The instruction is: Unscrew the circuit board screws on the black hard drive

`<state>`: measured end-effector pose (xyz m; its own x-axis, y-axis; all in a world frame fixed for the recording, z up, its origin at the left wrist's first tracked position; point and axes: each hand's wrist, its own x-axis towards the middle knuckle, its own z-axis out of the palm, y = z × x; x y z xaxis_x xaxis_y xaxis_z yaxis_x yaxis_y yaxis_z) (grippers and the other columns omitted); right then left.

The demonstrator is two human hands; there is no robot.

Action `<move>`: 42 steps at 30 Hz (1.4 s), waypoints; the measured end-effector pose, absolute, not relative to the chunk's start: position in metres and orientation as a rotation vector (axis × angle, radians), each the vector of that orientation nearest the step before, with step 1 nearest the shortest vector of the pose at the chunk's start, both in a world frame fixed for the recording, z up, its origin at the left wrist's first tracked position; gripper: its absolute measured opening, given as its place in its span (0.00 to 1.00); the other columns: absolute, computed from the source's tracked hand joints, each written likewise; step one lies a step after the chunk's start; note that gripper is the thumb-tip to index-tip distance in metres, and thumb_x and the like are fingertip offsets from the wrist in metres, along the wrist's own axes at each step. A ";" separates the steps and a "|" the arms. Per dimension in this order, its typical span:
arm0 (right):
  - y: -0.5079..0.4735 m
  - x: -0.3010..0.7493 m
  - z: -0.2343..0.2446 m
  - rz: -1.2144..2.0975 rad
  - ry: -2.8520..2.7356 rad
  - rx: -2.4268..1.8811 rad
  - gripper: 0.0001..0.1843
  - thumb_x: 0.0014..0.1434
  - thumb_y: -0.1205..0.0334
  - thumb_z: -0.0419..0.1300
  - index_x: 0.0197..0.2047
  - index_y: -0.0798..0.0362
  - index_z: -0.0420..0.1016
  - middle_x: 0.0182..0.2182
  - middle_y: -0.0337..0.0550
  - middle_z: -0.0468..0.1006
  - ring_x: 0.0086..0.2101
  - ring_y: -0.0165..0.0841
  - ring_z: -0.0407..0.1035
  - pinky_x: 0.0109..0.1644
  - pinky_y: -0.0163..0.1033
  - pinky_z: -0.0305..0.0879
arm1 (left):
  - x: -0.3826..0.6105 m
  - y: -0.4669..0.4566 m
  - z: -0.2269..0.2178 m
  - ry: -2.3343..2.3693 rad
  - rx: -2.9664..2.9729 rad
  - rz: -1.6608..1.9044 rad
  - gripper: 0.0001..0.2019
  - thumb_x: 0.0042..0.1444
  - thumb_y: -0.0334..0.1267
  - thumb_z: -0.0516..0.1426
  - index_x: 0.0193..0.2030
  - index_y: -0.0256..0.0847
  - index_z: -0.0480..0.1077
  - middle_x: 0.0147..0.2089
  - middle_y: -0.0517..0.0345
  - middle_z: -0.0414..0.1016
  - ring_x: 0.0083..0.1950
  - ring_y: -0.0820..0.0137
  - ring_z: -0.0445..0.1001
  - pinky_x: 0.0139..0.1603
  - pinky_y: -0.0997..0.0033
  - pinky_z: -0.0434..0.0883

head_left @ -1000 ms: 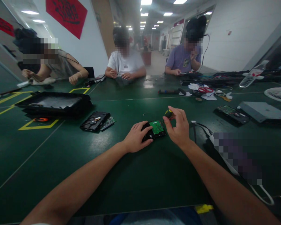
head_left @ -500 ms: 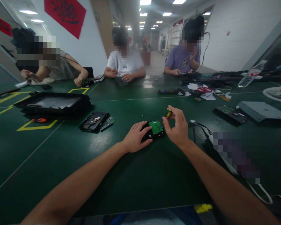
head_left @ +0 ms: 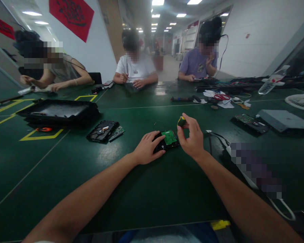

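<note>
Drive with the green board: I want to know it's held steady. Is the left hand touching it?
Touching. The head view shows the left hand laid over the left end of the drive, reaching its green board.

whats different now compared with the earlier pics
The yellow-and-black handle has turned in the right grip, showing different yellow patches; which way it turned isn't clear. The co-worker at picture left has moved one hand toward picture left. Nothing was visibly taken hold of or let go. The left grip stays on the hard drive.
</note>
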<state>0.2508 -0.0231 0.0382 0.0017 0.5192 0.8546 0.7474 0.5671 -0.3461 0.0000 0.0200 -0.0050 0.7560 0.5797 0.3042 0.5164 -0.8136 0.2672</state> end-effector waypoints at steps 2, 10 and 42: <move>-0.023 0.251 0.038 -0.239 -1.662 -1.069 0.30 0.72 0.62 0.60 0.75 0.42 0.63 0.60 0.53 0.74 0.51 0.44 0.75 0.51 0.55 0.82 | 0.000 0.021 -0.005 0.873 2.794 0.558 0.36 0.69 0.55 0.60 0.79 0.46 0.60 0.79 0.38 0.57 0.79 0.42 0.58 0.77 0.34 0.60; -0.025 0.250 0.041 -0.251 -1.666 -1.111 0.29 0.74 0.59 0.59 0.75 0.41 0.63 0.57 0.52 0.73 0.50 0.44 0.75 0.50 0.55 0.82 | -0.001 0.021 -0.006 0.874 2.787 0.558 0.33 0.70 0.55 0.60 0.77 0.48 0.63 0.80 0.40 0.57 0.80 0.43 0.58 0.77 0.34 0.60; -0.024 0.251 0.038 -0.219 -1.650 -1.125 0.30 0.73 0.61 0.58 0.75 0.43 0.60 0.60 0.53 0.72 0.46 0.42 0.75 0.51 0.55 0.81 | 0.000 0.020 -0.004 0.879 2.788 0.546 0.33 0.69 0.55 0.60 0.76 0.46 0.64 0.80 0.40 0.57 0.80 0.43 0.58 0.77 0.35 0.60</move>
<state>0.2512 -0.0237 0.0385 0.0222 0.5564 0.8306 0.7538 0.5364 -0.3795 0.0000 0.0201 -0.0041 0.7596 0.5809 0.2926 0.5195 -0.8125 0.2645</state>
